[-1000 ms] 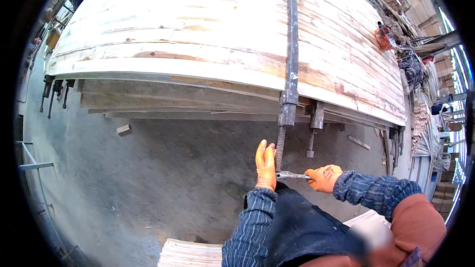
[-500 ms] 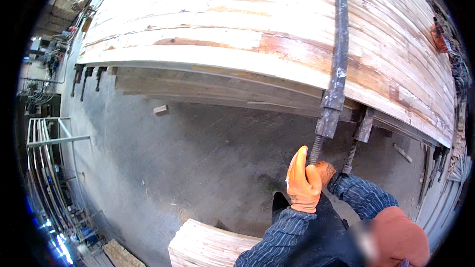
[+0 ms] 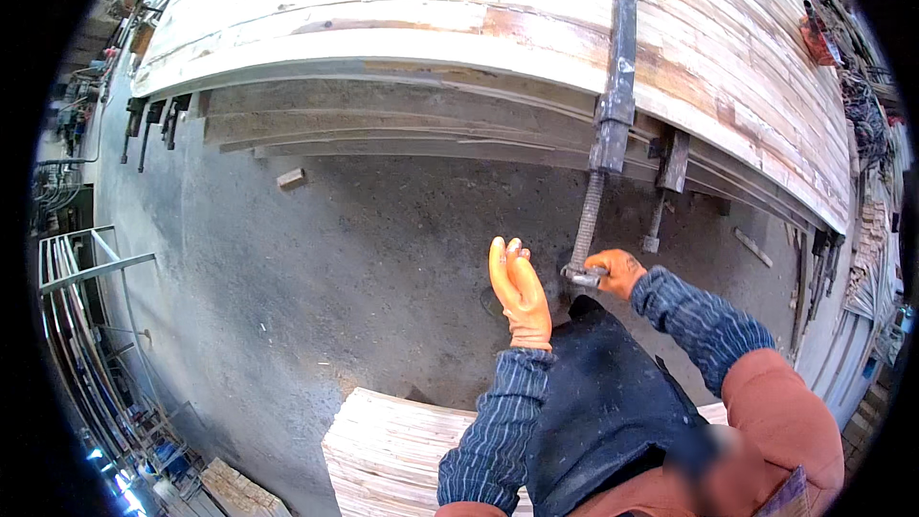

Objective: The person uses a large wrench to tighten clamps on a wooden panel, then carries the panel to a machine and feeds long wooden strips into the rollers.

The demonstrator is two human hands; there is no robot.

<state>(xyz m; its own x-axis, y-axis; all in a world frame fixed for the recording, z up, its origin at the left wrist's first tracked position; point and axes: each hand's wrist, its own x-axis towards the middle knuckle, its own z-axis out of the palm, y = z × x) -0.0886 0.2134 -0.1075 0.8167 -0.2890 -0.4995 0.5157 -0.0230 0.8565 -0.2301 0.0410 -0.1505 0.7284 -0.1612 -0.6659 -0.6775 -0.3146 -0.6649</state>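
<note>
A long dark steel bar clamp lies across a large panel of pale wood strips. From its end block hangs a threaded screw, sloping down toward me with a metal crank handle at its tip. My right hand, in an orange glove, is closed around the handle's right end. Left of the screw, apart from it, my left hand is raised in a matching glove. Its fingers are stretched upward and it holds nothing. A second clamp end juts from under the panel, right of the first.
A small wood block and a stick lie on the concrete floor. Close in front of me is a stack of pale wood. A metal rack stands at left. More clamp ends hang beneath the panel's left corner.
My left hand has moved away from the screw to the left. My right hand, partly hidden before, now shows gripping the handle. The panel and clamp sit higher and further left in view.
</note>
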